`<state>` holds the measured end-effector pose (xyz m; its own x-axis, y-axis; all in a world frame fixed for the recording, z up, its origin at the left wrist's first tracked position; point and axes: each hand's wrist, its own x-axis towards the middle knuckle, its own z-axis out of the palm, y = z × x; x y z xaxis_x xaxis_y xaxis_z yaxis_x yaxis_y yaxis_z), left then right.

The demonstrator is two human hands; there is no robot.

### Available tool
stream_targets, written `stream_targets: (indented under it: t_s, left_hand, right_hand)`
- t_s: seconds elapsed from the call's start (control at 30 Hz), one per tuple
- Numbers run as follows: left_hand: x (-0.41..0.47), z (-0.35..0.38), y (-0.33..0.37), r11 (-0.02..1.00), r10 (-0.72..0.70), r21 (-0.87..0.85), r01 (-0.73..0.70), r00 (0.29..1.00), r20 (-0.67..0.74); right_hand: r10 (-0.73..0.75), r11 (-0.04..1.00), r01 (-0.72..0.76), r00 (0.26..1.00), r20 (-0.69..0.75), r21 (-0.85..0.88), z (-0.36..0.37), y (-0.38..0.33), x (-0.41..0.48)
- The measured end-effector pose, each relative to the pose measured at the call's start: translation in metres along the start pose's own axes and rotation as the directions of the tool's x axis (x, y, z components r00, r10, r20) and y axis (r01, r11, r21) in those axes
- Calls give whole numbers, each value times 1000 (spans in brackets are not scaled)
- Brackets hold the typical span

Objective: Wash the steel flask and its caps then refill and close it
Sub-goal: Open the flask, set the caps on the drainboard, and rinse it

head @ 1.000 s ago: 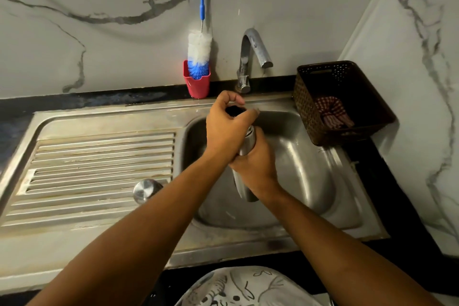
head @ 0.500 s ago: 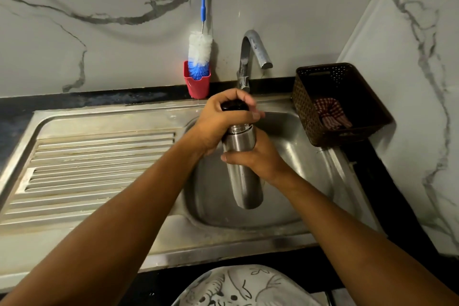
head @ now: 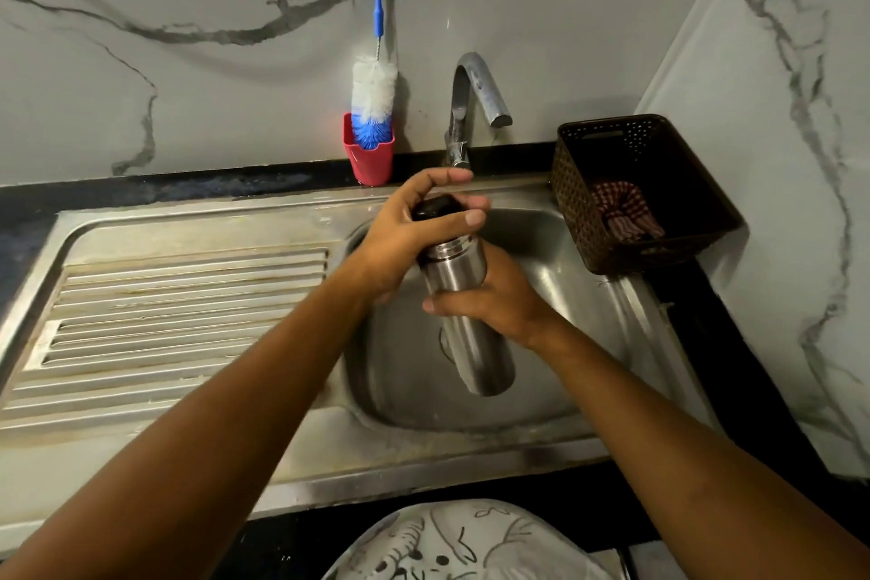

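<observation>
Both hands gripping over the sink basin [head: 588, 344]: right hand [head: 499, 301] is clamping the steel flask [head: 463, 292] mid-body, left hand [head: 414, 235] is closing its grip around the black cap [head: 430, 207] on top.

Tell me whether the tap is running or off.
Off, as far as the view shows: no stream falls from the tap spout into the sink, and the steel flask is held below and in front of it.
</observation>
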<state>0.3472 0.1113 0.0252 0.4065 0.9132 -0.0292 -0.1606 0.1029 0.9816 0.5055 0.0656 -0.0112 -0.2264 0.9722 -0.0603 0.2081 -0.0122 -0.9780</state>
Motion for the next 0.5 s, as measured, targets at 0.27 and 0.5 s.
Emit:
stream_targets:
  t_s: [0.27,0.5]
  left_hand:
    - [-2,22,-4,997,48,67,-29,953,-299]
    - [-2,32,-11,977,24,202,68,906,-423]
  right_hand:
    - [53,997,-60,989,-136,-46,20,13,3]
    - [85,983,-130,948,-306,-129,30,15,-2]
